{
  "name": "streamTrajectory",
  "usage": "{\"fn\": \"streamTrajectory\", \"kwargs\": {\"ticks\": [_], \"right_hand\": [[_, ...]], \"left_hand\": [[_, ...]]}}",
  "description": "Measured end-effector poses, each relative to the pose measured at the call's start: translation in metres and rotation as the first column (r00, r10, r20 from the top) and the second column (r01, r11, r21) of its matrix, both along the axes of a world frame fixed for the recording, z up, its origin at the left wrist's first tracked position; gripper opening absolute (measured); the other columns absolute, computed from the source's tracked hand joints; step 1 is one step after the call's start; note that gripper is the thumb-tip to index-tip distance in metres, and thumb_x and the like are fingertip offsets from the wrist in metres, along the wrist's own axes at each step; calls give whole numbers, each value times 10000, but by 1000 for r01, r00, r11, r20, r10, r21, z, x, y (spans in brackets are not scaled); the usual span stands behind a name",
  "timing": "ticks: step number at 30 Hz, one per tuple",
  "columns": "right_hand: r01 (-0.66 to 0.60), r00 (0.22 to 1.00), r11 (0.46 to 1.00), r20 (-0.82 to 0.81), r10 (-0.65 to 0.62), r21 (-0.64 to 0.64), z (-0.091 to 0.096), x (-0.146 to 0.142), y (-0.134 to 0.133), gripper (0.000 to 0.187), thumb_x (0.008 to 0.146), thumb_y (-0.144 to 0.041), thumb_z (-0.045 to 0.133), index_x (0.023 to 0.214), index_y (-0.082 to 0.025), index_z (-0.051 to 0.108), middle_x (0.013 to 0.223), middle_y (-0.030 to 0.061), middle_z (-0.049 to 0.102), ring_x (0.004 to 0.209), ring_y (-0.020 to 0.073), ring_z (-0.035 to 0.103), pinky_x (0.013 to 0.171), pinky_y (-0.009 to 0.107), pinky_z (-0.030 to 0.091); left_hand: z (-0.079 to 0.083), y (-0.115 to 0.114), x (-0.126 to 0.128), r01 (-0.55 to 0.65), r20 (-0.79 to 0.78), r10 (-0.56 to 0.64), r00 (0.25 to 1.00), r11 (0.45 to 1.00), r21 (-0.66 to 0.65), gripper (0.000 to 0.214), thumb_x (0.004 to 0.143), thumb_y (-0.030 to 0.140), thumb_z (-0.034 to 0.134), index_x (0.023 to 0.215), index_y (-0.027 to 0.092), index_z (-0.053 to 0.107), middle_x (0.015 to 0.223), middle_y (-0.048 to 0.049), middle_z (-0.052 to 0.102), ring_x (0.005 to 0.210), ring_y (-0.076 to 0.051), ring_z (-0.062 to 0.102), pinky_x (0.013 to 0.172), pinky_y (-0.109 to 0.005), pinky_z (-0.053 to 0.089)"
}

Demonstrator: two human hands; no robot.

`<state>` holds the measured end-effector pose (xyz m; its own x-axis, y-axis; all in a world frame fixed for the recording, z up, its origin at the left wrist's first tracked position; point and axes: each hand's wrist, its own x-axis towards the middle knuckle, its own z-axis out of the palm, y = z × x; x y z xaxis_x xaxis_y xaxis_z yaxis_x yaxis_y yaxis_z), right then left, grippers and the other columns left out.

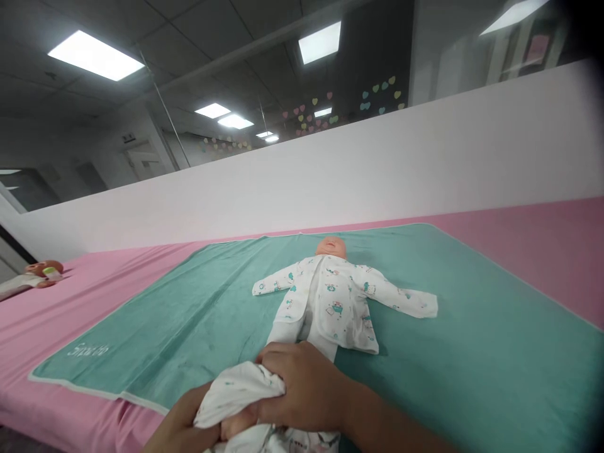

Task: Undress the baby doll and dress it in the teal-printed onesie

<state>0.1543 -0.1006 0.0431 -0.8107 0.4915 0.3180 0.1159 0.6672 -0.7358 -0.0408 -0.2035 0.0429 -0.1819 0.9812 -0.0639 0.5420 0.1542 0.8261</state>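
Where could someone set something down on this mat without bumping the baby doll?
The widest free patch is the teal mat right of the doll, between its sleeve and the mat's right edge. A smaller one lies left of the doll, bordered by the pink sheet. It's crowded at the bottom, where the left hand and right hand grip white cloth.

Plush matt towel (189, 302), cotton babysuit (340, 302), glossy plastic doll head (330, 246)
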Motion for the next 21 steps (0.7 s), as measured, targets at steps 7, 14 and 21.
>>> {"fn": "streamTrajectory", "kwargs": {"ticks": [7, 14, 21], "right_hand": [[-26, 995, 980, -96, 8, -197, 3, 6, 6, 404, 677, -421, 669, 1033, -235, 625, 1002, -3, 647, 880, 173, 588, 752, 257, 412], [-169, 981, 953, -134, 139, -250, 7, 12, 12, 549, 598, -265, 719, 1132, -252, 592, 1175, 11, 587, 1049, 201, 549, 893, 292, 411], [-166, 982, 929, -140, 126, -329, 7, 10, 11, 515, 578, -81, 647, 1070, -229, 618, 1075, 19, 630, 956, 227, 586, 780, 292, 468]], "left_hand": [[-20, 23, 12, 43, 295, -34, 955, 999, -23, 562, 515, 472, 742, 1010, 216, 672, 958, -92, 704, 1014, -361, 597, 867, -445, 485], [-25, 16, 13, 52, -5, -52, 999, 999, 10, 548, 550, 405, 709, 1063, 234, 624, 1073, -85, 668, 1034, -329, 588, 859, -381, 497], [-10, 20, 5, 52, -108, -53, 993, 999, -10, 250, 620, 323, 632, 854, 236, 642, 786, -38, 683, 823, -286, 628, 686, -343, 501]]}}
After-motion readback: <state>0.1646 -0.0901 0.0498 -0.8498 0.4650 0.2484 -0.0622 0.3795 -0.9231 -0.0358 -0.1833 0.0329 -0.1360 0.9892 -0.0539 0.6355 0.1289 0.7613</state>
